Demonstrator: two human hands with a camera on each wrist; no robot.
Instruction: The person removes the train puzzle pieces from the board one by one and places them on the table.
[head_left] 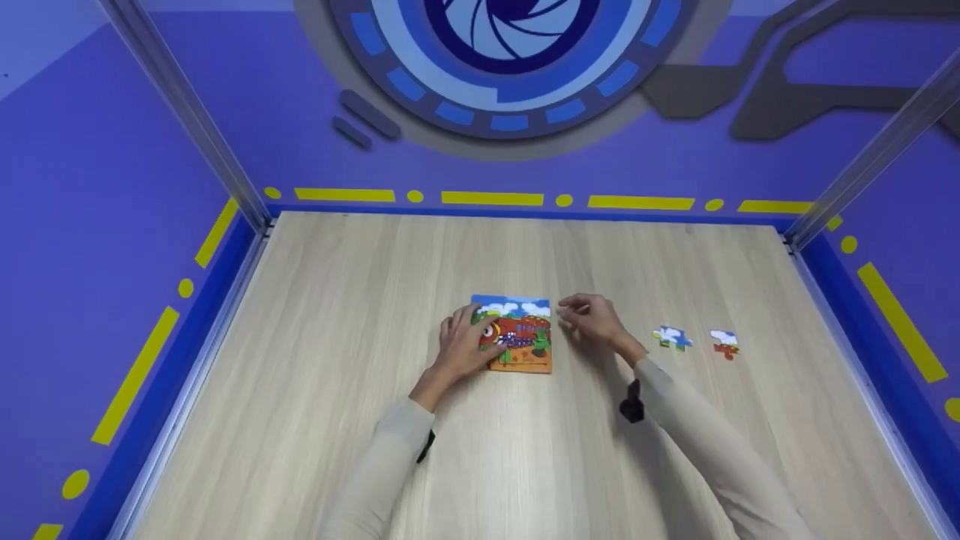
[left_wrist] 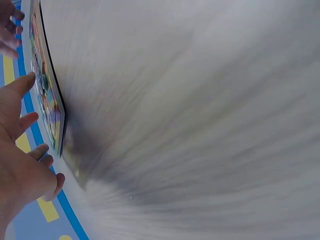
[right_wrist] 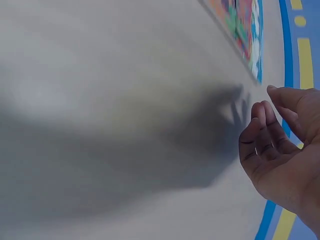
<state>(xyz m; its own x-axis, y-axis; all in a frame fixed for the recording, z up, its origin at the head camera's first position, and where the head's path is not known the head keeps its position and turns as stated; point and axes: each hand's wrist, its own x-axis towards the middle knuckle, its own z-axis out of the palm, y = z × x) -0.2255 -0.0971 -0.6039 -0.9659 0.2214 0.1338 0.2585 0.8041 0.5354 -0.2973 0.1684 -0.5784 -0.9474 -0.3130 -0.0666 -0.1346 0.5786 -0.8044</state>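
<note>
1. The puzzle lies mid-desk, steadied at its left edge by the left hand, whose fingers are spread flat.
2. The right hand is held just beside its right edge, fingers loosely curled, apparently empty.
3. Two loose pieces lie nearer the desk's right edge, kept within reach.

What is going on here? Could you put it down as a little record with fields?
Surface: pale wooden table with blue and yellow walls around it
Main item: colourful puzzle board lying flat near the middle
Left hand: fingers straight, resting on the board's left edge
Right hand: loosely curled, holding nothing, just right of the board
Loose pieces: blue and white piece and white and red piece, lying apart to the right
</note>
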